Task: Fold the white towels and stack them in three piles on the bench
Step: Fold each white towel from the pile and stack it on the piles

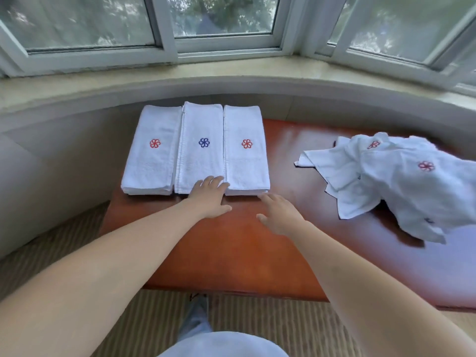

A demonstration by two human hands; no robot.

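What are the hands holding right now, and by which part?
Nothing. The left hand lies flat with its fingertips on the near edge of the middle pile; the right hand is open over the bench.

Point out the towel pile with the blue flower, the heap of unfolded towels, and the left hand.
blue-flower pile (199, 161), head view, plain cloth below the flower.
unfolded towels (401, 186), head view, middle of the heap.
left hand (210, 195), head view, back of the hand.
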